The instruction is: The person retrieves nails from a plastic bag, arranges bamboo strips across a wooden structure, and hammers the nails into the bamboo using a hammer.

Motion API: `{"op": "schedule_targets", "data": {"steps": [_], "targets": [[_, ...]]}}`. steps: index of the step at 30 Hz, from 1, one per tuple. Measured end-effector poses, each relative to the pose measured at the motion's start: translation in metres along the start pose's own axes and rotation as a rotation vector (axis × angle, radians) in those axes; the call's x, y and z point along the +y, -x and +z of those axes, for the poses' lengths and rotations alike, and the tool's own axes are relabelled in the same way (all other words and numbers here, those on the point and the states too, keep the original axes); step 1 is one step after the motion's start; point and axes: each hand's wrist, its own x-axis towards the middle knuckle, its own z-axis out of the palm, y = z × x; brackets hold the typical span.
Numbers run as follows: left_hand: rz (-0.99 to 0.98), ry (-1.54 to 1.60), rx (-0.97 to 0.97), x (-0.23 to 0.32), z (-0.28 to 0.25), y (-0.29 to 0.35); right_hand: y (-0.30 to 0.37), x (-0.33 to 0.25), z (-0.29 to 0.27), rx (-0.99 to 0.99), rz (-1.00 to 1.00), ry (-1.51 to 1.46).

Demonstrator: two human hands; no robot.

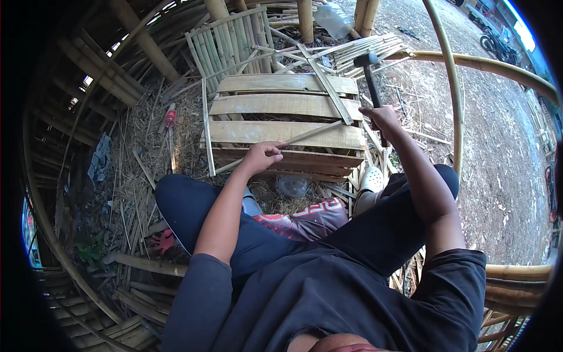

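Note:
In front of me stands a slatted wooden crate (258, 130), its pale planks facing up. My left hand (262, 157) is closed with fingertips pinching a thin bamboo strip (314, 132) that slants across the near plank. A hammer (372, 82) with a black head and dark handle is upright in my right hand (384, 120), just off the crate's right edge; the fingers wrap the handle. Another strip (326, 85) lies diagonally over the planks near the right side. One more strip (208, 126) runs along the crate's left edge.
Behind the crate lean a bamboo slat frame (231, 44) and a pile of split strips (375, 50). A clear plastic jug (334, 22) sits farther back. A red-topped bottle (170, 116) lies left. A clear plastic container (292, 186) rests by my feet. Curved bamboo poles (448, 76) rise at right.

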Motion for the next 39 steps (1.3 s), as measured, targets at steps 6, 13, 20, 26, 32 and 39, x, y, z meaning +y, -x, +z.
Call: {"op": "schedule_targets", "data": {"steps": [6,13,20,26,32,39], "targets": [[-0.061,-0.144,-0.120,0.015,-0.007,-0.008,-0.016,0.033,0.018,-0.128,0.073,-0.078],[-0.112,-0.292,-0.269,0.041,-0.018,-0.021,-0.021,0.026,0.033,-0.131,0.121,0.402],[-0.216,-0.320,-0.304,0.042,-0.023,-0.040,-0.030,0.041,0.033,-0.208,0.065,0.333],[-0.193,-0.323,-0.313,0.050,-0.024,-0.045,-0.044,0.060,0.036,-0.230,0.133,0.183],[-0.232,-0.344,-0.328,0.065,-0.028,-0.048,-0.040,0.051,0.046,-0.229,0.317,0.101],[0.156,-0.154,0.005,0.083,0.003,-0.096,-0.040,0.046,0.039,-0.233,0.447,-0.016]]}}
